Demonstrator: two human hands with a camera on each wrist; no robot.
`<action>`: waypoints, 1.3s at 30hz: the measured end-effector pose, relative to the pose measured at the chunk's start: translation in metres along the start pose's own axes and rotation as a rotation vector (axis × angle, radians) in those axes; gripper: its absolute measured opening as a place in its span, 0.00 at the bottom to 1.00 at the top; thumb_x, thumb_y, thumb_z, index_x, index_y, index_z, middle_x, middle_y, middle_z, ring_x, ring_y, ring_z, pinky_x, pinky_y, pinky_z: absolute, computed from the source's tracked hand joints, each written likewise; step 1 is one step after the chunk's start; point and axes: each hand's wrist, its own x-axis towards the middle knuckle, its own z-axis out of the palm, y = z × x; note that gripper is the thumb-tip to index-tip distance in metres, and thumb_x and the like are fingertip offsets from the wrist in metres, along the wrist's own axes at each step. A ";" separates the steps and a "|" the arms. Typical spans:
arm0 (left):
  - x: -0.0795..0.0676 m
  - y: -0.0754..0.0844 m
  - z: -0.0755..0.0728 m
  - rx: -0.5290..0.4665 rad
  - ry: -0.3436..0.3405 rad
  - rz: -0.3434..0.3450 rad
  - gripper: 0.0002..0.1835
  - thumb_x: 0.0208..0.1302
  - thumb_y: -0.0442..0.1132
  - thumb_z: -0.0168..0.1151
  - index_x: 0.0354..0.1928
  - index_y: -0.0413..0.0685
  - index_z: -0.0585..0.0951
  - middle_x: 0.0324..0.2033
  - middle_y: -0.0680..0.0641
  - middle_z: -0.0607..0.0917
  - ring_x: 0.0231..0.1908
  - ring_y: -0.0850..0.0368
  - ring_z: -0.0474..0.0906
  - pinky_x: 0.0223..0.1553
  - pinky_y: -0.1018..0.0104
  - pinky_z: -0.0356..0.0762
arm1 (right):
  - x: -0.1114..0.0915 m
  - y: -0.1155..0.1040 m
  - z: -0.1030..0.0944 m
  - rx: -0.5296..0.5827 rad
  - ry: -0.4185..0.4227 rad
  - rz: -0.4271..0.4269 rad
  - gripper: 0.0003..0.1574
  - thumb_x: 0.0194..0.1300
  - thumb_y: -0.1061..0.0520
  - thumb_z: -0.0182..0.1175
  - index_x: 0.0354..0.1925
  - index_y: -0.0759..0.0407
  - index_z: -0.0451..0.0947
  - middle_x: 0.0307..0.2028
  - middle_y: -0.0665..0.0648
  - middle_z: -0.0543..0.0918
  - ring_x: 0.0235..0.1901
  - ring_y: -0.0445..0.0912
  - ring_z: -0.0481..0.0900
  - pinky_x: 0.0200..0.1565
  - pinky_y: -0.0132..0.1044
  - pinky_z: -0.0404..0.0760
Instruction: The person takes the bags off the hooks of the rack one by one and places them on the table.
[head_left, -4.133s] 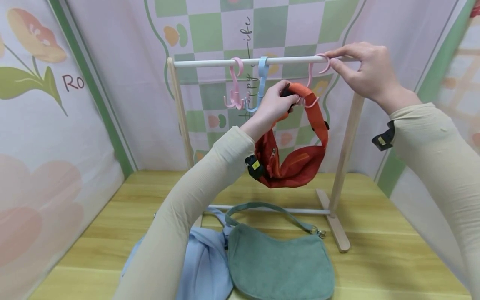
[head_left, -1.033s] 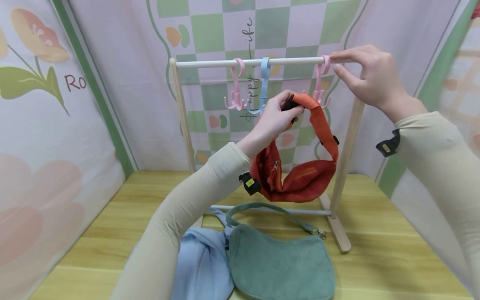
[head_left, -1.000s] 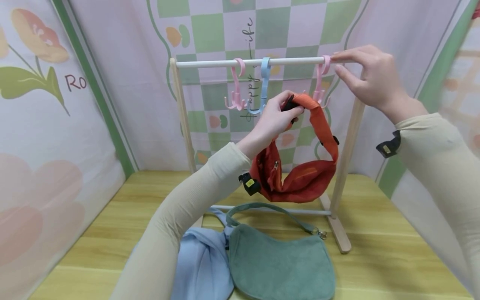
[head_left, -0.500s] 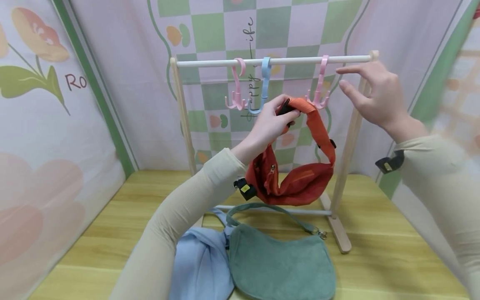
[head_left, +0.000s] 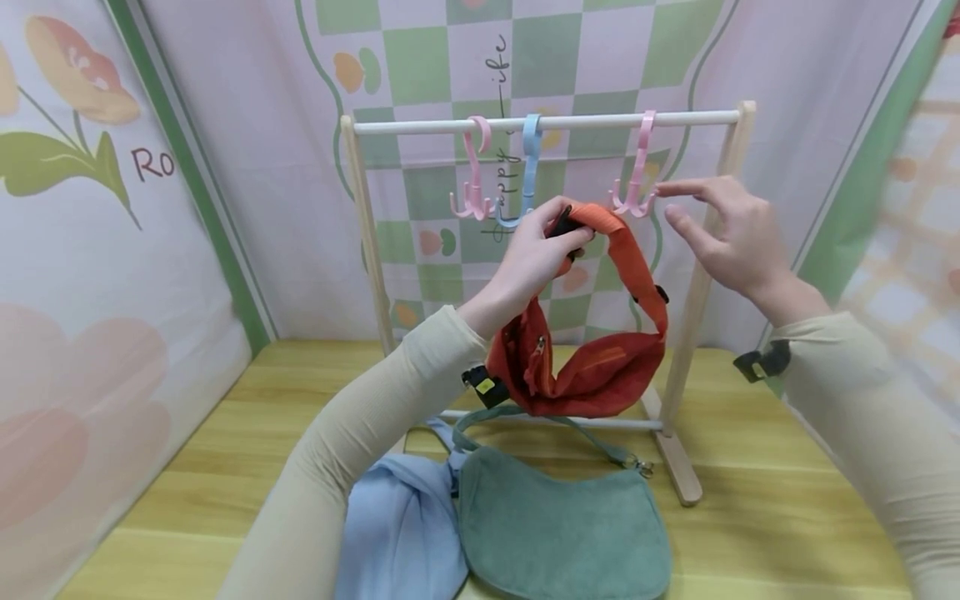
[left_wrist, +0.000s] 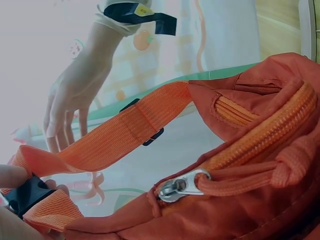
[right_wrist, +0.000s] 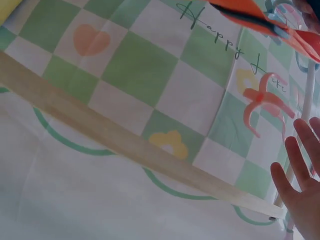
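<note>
My left hand (head_left: 534, 250) grips the orange strap of a red waist bag (head_left: 600, 375) at its black buckle (left_wrist: 31, 196). The bag hangs below that hand, in front of the rack, its zipper pull (left_wrist: 182, 186) large in the left wrist view. To the right, a pink hook (head_left: 639, 167) with several prongs hangs from the white rail (head_left: 585, 122); the strap's top is just below and left of its prongs. My right hand (head_left: 738, 237) holds nothing; its index fingertip is right by a prong in the head view, and its fingers are spread in the right wrist view.
Another pink hook (head_left: 472, 179) and a blue hook (head_left: 530, 167) hang further left on the rail. A green shoulder bag (head_left: 562, 525) and a light blue bag (head_left: 401, 525) lie on the wooden table (head_left: 787, 500) in front. The rack's wooden post (head_left: 693, 317) stands at right.
My right hand has let go of the pink hook at the rail and come down beside its prongs. That hook has turned. The waist bag, in my left hand, has come lower.
</note>
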 end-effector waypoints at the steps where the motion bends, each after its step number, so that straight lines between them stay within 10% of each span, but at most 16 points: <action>1: -0.001 0.000 0.000 -0.004 0.002 0.001 0.09 0.69 0.36 0.55 0.49 0.48 0.75 0.36 0.46 0.79 0.32 0.58 0.73 0.27 0.70 0.70 | -0.002 0.000 0.002 0.004 0.005 -0.004 0.20 0.66 0.52 0.56 0.55 0.53 0.78 0.51 0.57 0.83 0.55 0.46 0.74 0.56 0.20 0.63; 20: -0.006 -0.009 -0.002 -0.006 0.013 0.000 0.11 0.68 0.36 0.56 0.51 0.48 0.75 0.41 0.45 0.80 0.34 0.57 0.77 0.31 0.70 0.75 | -0.040 -0.015 0.038 0.145 -0.088 0.053 0.25 0.61 0.59 0.63 0.58 0.57 0.75 0.51 0.57 0.81 0.53 0.33 0.72 0.56 0.17 0.64; 30: -0.011 -0.010 -0.001 0.016 0.014 0.026 0.12 0.67 0.35 0.56 0.51 0.46 0.76 0.41 0.43 0.81 0.36 0.53 0.79 0.31 0.72 0.75 | -0.051 -0.012 0.059 0.212 -0.106 0.110 0.19 0.59 0.61 0.65 0.50 0.58 0.78 0.39 0.55 0.84 0.40 0.18 0.74 0.37 0.16 0.73; 39: -0.014 -0.015 -0.008 0.013 0.000 0.038 0.10 0.68 0.38 0.56 0.50 0.49 0.76 0.38 0.46 0.80 0.31 0.59 0.75 0.26 0.72 0.69 | -0.053 -0.016 0.055 0.364 -0.140 0.212 0.11 0.64 0.66 0.58 0.45 0.62 0.80 0.27 0.39 0.83 0.24 0.30 0.81 0.24 0.21 0.74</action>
